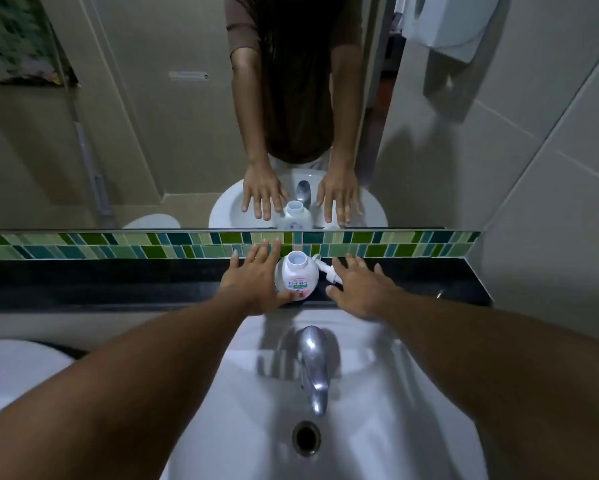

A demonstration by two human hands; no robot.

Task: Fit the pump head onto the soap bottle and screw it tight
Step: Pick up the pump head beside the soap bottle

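A squat white soap bottle (296, 276) with a green and red label stands upright on the black ledge (118, 282) behind the sink, its round neck uncovered. The white pump head (327, 270) lies on its side on the ledge just right of the bottle. My left hand (253, 277) is spread open at the bottle's left side, thumb touching its lower front. My right hand (358, 289) hovers open to the right, fingers apart, partly covering the pump head's nozzle end. Neither hand holds anything.
A white sink (377, 393) with a chrome faucet (313, 362) and drain (306, 438) lies below the ledge. A green mosaic tile strip (118, 245) and a mirror (152, 116) rise behind it. A paper dispenser (447, 22) hangs on the right wall.
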